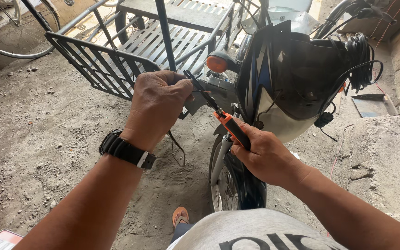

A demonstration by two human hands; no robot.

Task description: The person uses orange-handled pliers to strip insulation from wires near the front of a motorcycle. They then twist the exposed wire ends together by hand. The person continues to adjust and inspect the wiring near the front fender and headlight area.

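We are looking at the pliers (223, 119), a tool with orange and black handles and a thin dark nose, lying slantwise in front of the motorcycle (297, 78), just beside its orange turn signal (216, 63). The right hand (267, 155) is wrapping its grip tight around the handles, fingers pressed together on them, while the dark tip is pointing up and left toward the left hand (157, 104). That left hand is curling its grip closed, the fingers pinching something small at the tool's tip; we cannot tell what it is, since the fingers are hiding it. A black wristwatch (127, 150) is sitting on the left wrist. Behind the hands, a grey metal sidecar frame (98, 65) of slatted bars is standing joined to the motorcycle, and a bundle of black cables (361, 58) is hanging near the handlebar on the right. Below the hands the front wheel (225, 185) is resting on the dusty concrete floor (38, 139), scattered with small stones. A foot in an orange sandal (180, 216) is showing near the wheel, and a bicycle wheel (15, 28) is standing well apart at the upper left.
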